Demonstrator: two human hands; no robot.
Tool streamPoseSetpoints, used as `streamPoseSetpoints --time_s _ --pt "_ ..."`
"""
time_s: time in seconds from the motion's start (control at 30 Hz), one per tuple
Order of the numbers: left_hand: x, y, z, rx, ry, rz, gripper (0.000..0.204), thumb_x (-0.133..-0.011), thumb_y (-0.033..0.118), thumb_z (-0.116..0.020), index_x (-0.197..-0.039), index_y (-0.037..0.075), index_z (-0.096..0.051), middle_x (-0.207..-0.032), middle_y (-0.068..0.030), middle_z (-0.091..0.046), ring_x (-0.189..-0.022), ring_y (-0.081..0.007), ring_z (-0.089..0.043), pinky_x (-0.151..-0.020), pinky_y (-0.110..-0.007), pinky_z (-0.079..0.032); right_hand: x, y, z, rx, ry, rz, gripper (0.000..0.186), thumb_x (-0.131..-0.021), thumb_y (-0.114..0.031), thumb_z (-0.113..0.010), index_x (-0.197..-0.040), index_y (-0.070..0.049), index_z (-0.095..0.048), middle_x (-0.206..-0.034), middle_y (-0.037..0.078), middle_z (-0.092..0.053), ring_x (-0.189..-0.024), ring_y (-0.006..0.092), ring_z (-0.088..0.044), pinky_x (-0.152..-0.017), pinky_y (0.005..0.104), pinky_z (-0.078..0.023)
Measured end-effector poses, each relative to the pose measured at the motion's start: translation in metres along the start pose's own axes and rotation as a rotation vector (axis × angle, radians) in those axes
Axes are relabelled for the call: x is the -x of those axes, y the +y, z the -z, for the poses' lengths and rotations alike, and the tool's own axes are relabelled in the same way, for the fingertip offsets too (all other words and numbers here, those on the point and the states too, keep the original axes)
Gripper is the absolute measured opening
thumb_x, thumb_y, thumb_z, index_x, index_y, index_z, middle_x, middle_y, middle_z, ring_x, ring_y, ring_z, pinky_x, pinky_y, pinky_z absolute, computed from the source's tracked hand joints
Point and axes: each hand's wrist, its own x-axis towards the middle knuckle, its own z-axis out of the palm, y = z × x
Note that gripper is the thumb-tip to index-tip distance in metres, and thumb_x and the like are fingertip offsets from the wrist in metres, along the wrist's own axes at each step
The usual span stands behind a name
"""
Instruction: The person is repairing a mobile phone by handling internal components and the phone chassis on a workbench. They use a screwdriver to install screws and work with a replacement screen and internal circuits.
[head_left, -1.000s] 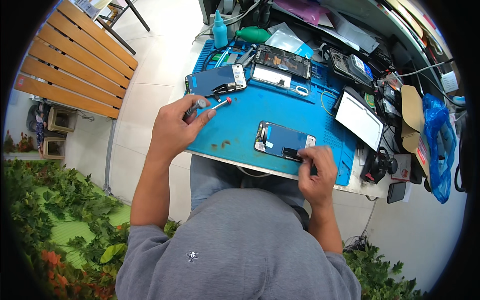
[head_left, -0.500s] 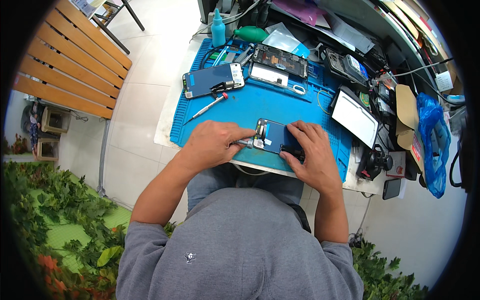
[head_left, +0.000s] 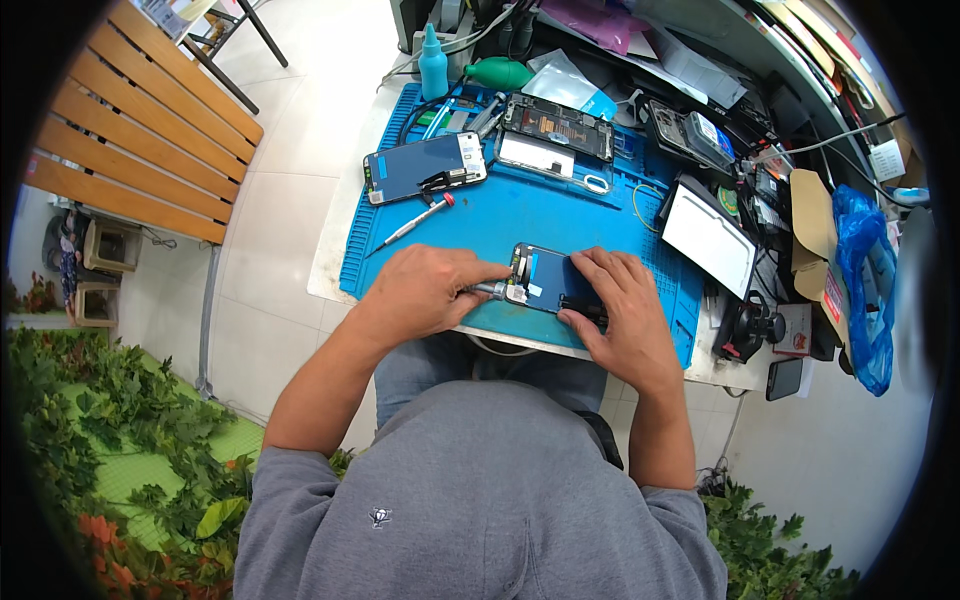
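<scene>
A phone screen assembly (head_left: 548,272) lies back side up near the front edge of the blue work mat, its dark back and a white connector area showing. My left hand (head_left: 422,288) is closed around a silver, rod-like tool (head_left: 488,288), whose tip meets the assembly's left end. The kind of tool cannot be made out; its index finger touches the same end. My right hand (head_left: 628,318) grips the right end, fingers along the far edge and thumb at the near edge. A black flex part (head_left: 582,304) shows beside that thumb.
Another screen assembly (head_left: 425,168) and a red-capped screwdriver (head_left: 415,222) lie at the mat's left. Behind are an opened phone (head_left: 560,128), a blue bottle (head_left: 432,70) and a green air blower (head_left: 498,72). A white panel (head_left: 708,238) and blue plastic bag (head_left: 868,290) stand right.
The view has shifted very slightly. Both hands keep nearly the same hold on the tool and screen assembly, with no other visible movement.
</scene>
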Motion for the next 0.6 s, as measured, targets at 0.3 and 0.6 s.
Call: streamPoseSetpoints --time_s 0.3,0.6 --pt "0.0 0.004 0.012 0.299 0.055 0.167 0.026 -0.108 0.025 -0.079 -0.132 0.014 -0.082 -0.093 -0.0078 -0.073 -0.083 -0.0231 -0.071 -0.076 -0.036 -0.056 -0.006 -0.003 0.009 0.006 -0.077 0.011 0.066 -0.093 -0.022 -0.089 -0.151 -0.002 -0.066 -0.147 0.015 -0.068 -0.137 0.0382 -0.06 -0.119 0.05 -0.046" --pt "-0.007 -0.005 0.019 0.747 0.25 0.179 0.036 -0.118 0.036 -0.07 -0.136 0.006 -0.075 -0.113 -0.0039 -0.072 -0.101 -0.0133 -0.069 -0.091 -0.028 -0.057 -0.009 -0.011 0.004 0.02 -0.073 0.165 0.051 -0.094 -0.016 -0.086 -0.142 -0.005 -0.073 -0.148 0.016 -0.067 -0.142 0.039 -0.059 -0.123 0.0528 -0.045"
